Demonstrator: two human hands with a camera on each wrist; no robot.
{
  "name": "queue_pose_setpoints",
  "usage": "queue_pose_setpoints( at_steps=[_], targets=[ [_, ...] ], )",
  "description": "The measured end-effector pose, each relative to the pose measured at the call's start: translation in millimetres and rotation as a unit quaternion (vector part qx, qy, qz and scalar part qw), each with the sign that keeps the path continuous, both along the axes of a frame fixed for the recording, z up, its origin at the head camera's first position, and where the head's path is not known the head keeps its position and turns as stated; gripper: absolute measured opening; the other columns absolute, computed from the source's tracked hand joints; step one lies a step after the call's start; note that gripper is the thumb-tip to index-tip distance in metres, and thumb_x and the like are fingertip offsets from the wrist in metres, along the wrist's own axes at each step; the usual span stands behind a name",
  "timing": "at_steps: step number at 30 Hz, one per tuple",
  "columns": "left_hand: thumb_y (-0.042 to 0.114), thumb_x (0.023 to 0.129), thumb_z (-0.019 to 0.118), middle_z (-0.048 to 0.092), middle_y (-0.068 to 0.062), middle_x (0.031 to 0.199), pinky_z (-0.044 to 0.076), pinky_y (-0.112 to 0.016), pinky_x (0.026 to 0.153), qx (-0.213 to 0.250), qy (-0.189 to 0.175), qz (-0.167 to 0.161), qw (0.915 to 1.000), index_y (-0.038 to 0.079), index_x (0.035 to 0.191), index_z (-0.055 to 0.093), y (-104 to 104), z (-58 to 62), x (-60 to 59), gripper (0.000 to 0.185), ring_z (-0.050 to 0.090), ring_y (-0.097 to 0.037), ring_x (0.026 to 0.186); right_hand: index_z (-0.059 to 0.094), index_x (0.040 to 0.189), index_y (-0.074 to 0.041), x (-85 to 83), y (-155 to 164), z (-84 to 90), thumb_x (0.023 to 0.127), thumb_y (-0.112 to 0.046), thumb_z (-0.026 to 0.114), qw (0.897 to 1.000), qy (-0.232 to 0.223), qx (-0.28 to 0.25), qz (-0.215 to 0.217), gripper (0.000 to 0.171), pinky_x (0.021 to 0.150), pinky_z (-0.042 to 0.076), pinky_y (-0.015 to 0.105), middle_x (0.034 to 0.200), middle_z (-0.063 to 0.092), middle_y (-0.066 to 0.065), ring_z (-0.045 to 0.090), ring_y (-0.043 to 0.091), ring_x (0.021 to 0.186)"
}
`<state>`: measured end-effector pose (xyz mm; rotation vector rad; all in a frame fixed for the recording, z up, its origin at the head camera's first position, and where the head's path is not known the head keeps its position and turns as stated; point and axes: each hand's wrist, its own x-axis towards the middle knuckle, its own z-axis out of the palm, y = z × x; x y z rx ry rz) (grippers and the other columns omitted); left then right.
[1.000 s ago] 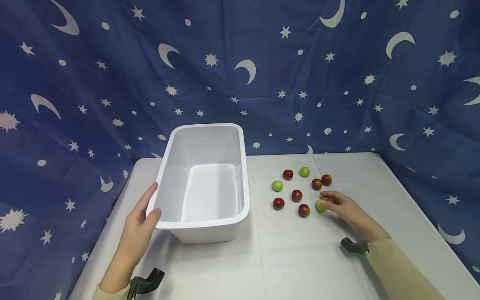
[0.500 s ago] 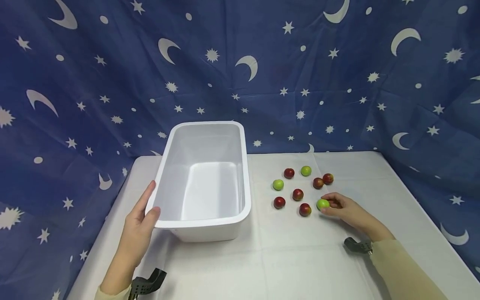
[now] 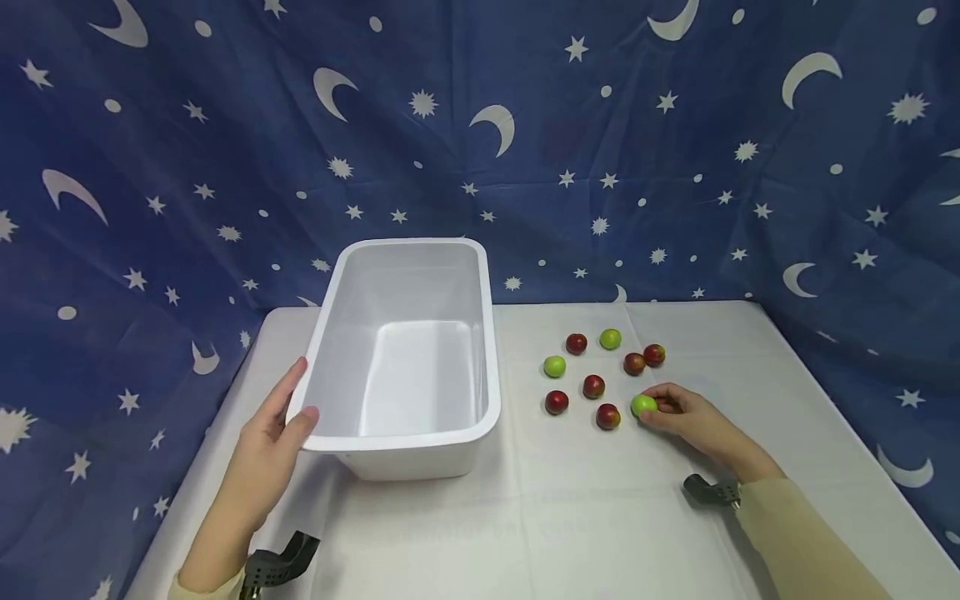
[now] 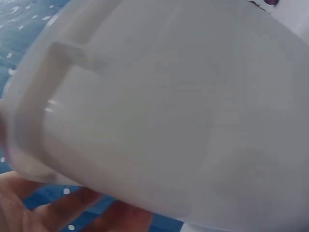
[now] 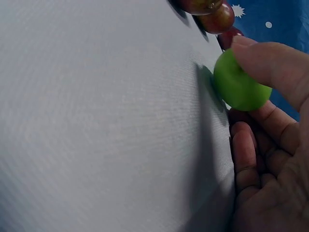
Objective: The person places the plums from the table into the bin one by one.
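The left hand [image 3: 272, 437] grips the white tub's [image 3: 408, 433] near corner to steady it, while the right hand [image 3: 693, 421] fingers pinch a green fruit [image 3: 643, 406] off the counter [image 3: 600, 508].

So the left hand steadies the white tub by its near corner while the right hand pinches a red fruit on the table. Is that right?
Not quite. The fruit that the right hand pinches is green, not red: the green fruit shows plainly in the right wrist view, and in the head view too. The rest stands: the left hand holds the white tub at its near corner.
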<state>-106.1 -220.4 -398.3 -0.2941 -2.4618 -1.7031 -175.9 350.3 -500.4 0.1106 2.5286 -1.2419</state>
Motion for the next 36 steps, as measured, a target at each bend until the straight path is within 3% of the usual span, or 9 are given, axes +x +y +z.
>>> queue_pose_setpoints(
  at_steps=[5,10,16,20,22,28,36],
  targets=[
    [0.010,0.101,0.051,0.018,-0.010,0.158,0.039,-0.010,0.093,0.017,-0.002,-0.018,0.9997,0.023,0.155,0.023,0,2.1,4.0,0.062,0.029,-0.025,0.138,0.050,0.131,-0.008,0.6,-2,-3.3,0.082,-0.055,0.070,1.000,-0.005,0.003,-0.009,0.071,0.090,0.044,0.038,0.122,0.054,0.012,0.048,0.027,0.107],
    [0.003,0.100,0.046,0.022,-0.012,0.157,0.041,-0.012,0.092,0.042,0.007,0.003,0.9991,0.019,0.154,0.026,5,-4.6,5.5,0.060,0.033,-0.027,0.135,0.050,0.131,-0.008,2.4,0,-2.5,0.083,-0.059,0.067,1.000,-0.001,0.013,-0.008,0.072,0.091,0.043,0.042,0.124,0.053,0.013,0.048,0.029,0.109],
    [0.000,0.099,0.046,0.027,-0.012,0.155,0.043,-0.014,0.092,0.065,0.024,0.003,0.9976,0.017,0.153,0.029,10,-7.5,2.4,0.059,0.037,-0.027,0.132,0.047,0.133,-0.006,6.1,5,2.7,0.084,-0.061,0.064,1.000,0.007,0.015,-0.011,0.076,0.097,0.039,0.054,0.129,0.050,0.018,0.044,0.034,0.115],
    [0.005,0.101,0.046,0.026,-0.009,0.156,0.046,-0.015,0.088,0.056,0.020,0.011,0.9982,0.020,0.154,0.029,11,-5.9,3.0,0.058,0.042,-0.022,0.128,0.045,0.135,-0.005,3.8,6,7.5,0.085,-0.063,0.062,1.000,-0.008,0.007,-0.023,0.079,0.100,0.035,0.060,0.135,0.046,0.020,0.041,0.038,0.121],
    [0.008,0.102,0.046,0.026,-0.007,0.156,0.047,-0.016,0.086,0.046,0.012,0.019,0.9987,0.021,0.154,0.028,11,-5.5,4.0,0.057,0.043,-0.023,0.126,0.044,0.136,-0.005,0.5,6,11.4,0.085,-0.064,0.060,1.000,-0.013,0.005,-0.028,0.080,0.096,0.039,0.058,0.134,0.047,0.020,0.044,0.037,0.120],
    [0.013,0.102,0.047,0.030,-0.006,0.155,0.051,-0.019,0.081,0.039,0.001,0.048,0.9981,0.025,0.153,0.030,9,-6.1,7.3,0.055,0.048,-0.023,0.122,0.045,0.132,-0.003,-6.5,-11,44.3,0.088,-0.058,0.060,0.999,0.049,0.003,-0.006,0.071,0.093,0.045,0.048,0.126,0.055,0.017,0.054,0.030,0.111],
    [0.006,0.100,0.050,0.038,-0.012,0.150,0.049,-0.019,0.084,0.078,0.015,0.079,0.9937,0.019,0.150,0.039,11,-8.1,9.3,0.052,0.048,-0.025,0.124,0.049,0.130,-0.006,-12.7,-48,96.1,0.091,-0.048,0.064,0.991,0.127,-0.036,0.018,0.059,0.089,0.047,0.033,0.118,0.060,0.013,0.058,0.026,0.105]
  ],
)
